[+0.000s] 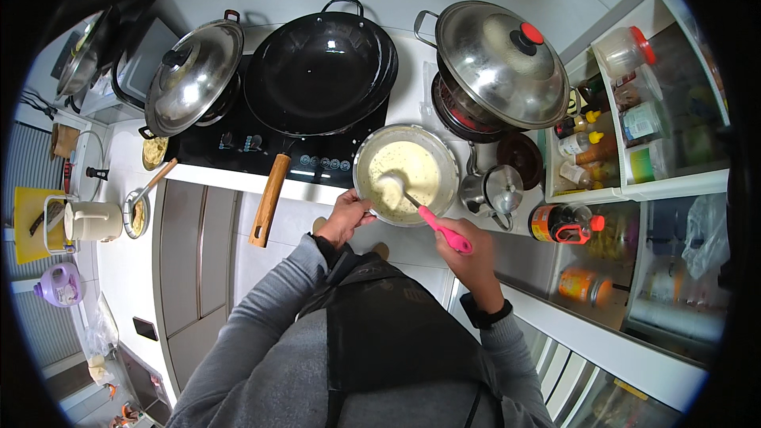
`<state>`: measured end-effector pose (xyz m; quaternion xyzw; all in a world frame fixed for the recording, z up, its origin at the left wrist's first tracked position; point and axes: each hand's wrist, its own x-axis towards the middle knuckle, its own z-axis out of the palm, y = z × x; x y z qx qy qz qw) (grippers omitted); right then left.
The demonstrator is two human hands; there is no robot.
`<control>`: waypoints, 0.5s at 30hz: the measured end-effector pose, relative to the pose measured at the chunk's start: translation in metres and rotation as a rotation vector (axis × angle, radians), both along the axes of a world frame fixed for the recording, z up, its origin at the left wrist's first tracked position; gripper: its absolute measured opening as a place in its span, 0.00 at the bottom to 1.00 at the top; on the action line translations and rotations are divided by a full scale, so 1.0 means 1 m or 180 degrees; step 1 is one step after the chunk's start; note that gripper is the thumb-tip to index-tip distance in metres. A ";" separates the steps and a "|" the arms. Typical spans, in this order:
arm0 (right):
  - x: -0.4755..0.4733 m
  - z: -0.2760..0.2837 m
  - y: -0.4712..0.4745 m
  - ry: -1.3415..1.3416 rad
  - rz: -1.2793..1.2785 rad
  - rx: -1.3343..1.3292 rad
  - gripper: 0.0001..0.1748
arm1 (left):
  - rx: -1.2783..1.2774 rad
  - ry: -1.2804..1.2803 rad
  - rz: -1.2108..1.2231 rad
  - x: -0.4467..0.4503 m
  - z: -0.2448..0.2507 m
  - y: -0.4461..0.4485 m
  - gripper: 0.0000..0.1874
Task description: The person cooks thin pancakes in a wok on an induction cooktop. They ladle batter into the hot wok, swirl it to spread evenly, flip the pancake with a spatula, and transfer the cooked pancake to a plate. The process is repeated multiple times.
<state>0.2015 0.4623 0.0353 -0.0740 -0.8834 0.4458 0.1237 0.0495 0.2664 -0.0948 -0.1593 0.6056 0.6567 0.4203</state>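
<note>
My left hand (348,214) grips the near left rim of a round metal bowl (450,160), which holds pale yellow batter (419,160) with dark specks. In my right hand (469,252) is the pink handle of a ladle (443,229); its batter-coated head dips into the bowl. Behind and to the left, a black wok (321,80) with a wooden handle (271,199) stands on the black glass cooktop (261,151). The wok's inside shows no food.
Lidded pans stand left (199,83) and right (499,71) of the wok. A steel pot (502,189) and a soy sauce bottle (562,223) are right of the bowl. Shelves of jars (645,122) line the right side. A plate with a spatula (138,214) lies on the left counter.
</note>
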 end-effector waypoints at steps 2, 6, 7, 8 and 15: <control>-0.005 0.001 -0.002 0.0147 0.0047 0.0036 0.17 | 0.0021 0.0080 -0.0095 0.002 0.010 -0.006 0.10; 0.006 0.029 0.008 0.0288 0.0149 0.0695 0.16 | 0.0118 0.0219 -0.0201 0.008 0.042 -0.024 0.12; 0.015 0.042 0.012 0.0326 0.0195 0.0887 0.16 | 0.0152 0.0303 -0.0204 0.007 0.051 -0.030 0.12; 0.025 0.056 0.015 0.0147 0.0305 0.0831 0.17 | 0.0177 0.0300 -0.0207 0.006 0.062 -0.033 0.13; 0.015 0.098 0.009 0.0628 0.0699 0.0705 0.20 | 0.0237 0.0615 -0.0311 -0.005 0.137 -0.061 0.08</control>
